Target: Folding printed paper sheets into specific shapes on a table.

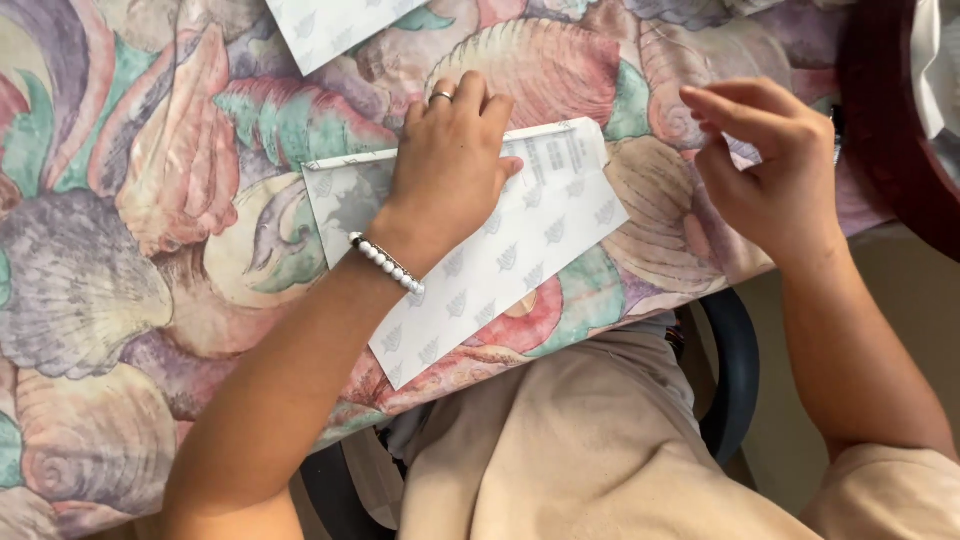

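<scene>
- Folded white sheet [500,255] with faint grey leaf marks lies slantwise on shell-print tablecloth [120,250], overhanging its near edge.
- Left hand [450,165] presses flat on it, fingers together, seemingly pinning the fold.
- Second matching sheet [330,25] at top edge.
- Right hand [765,165] hovers beside it, fingers loosely curled, holding nothing visible.
- Dark red rim [880,120] far right.

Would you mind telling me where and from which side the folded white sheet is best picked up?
Probably by its near corner, coming from the table edge. The sheet lies flat on the shell-patterned cloth, but that corner juts slightly past the edge, so fingers could get under it. The left hand presses the middle; the right hand hovers clear.
</scene>
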